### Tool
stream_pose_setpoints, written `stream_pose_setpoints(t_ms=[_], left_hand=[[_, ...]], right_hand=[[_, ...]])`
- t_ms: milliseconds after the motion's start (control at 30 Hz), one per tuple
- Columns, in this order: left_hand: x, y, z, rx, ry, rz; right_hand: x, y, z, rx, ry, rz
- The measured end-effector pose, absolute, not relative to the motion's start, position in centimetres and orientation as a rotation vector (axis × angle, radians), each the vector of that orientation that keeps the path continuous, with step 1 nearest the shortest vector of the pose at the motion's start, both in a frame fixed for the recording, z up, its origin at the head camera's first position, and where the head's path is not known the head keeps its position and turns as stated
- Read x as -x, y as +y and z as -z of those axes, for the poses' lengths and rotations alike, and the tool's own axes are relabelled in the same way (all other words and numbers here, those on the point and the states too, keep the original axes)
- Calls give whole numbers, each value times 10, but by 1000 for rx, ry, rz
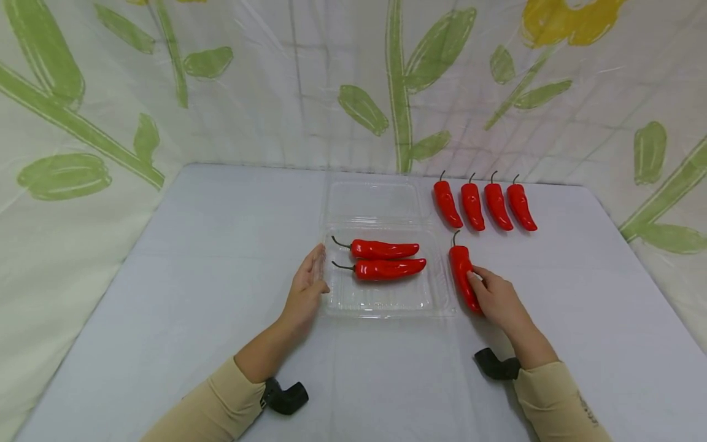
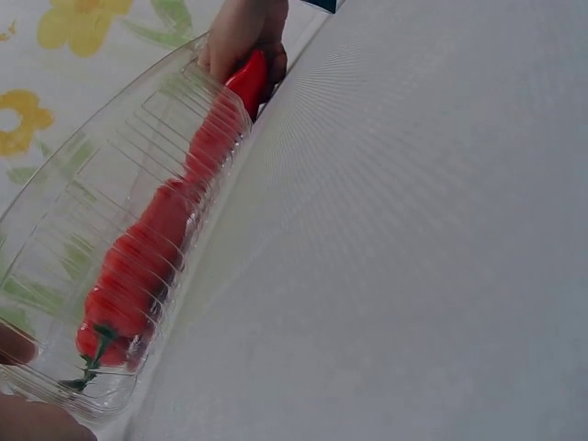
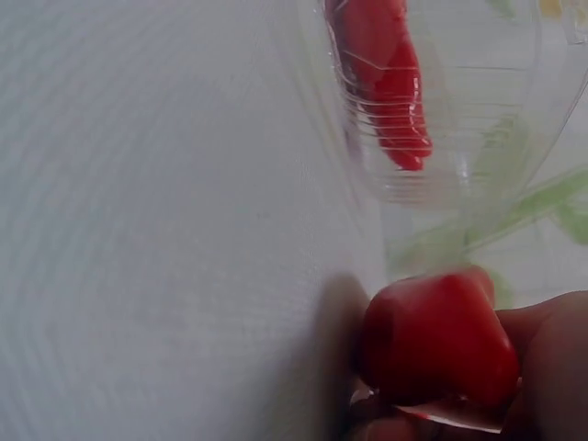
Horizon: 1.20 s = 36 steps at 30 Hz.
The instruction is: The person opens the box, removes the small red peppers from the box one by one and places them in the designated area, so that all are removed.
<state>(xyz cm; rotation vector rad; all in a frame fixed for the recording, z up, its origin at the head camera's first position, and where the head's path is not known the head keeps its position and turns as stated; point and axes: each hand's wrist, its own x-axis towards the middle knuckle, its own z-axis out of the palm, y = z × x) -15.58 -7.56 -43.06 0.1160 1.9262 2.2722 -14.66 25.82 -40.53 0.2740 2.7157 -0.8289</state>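
Red and glossy, the held pepper (image 1: 460, 270) has a green stem (image 1: 455, 238).

Seven peppers (image 1: 385, 249), solid red with white highlights, their stems (image 2: 104, 331) dark green; one container (image 1: 381, 299), colourless and see-through, patterned with fine parallel ribs; one desk (image 1: 248, 215), pale bluish white. One backdrop sheet (image 1: 248, 135), off-white, patterned with faint grey grid lines, streaky green stalks (image 1: 399, 80) and leaves (image 1: 442, 49), and yellow flowers (image 1: 569, 23), one white-centred in the left wrist view. One left sleeve (image 1: 210, 405), tan; one right sleeve (image 1: 552, 399), tan with small dark marks (image 1: 587, 410); two wrist pieces (image 1: 287, 398), black.
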Motion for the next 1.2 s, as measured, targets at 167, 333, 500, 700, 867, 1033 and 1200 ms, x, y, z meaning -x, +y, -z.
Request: stream_pose_setpoints(t_ms=[167,333,500,700,867,1033,1200], left_hand=[[156,-76,431,-119,1926,-2273],[157,-76,431,-107,1941,-2259],[156,-76,430,-93,1945,-2250],[156,-76,430,-106,1932,-2258],[156,-76,430,-102,1939,-2259],[157,-75,429,-114,1951,-2244],[157,-75,430,-80,1970,-2236]], right_hand=[[146,257,404,-272,2749,775],[145,256,404,-276,2777,742],[145,256,405,-278,2760,739],[145,257,403,-273,2741,739],[143,256,400,-297,2715,750],[141,260,395,-326,2764,751],[144,265,388,-287,2828,717]])
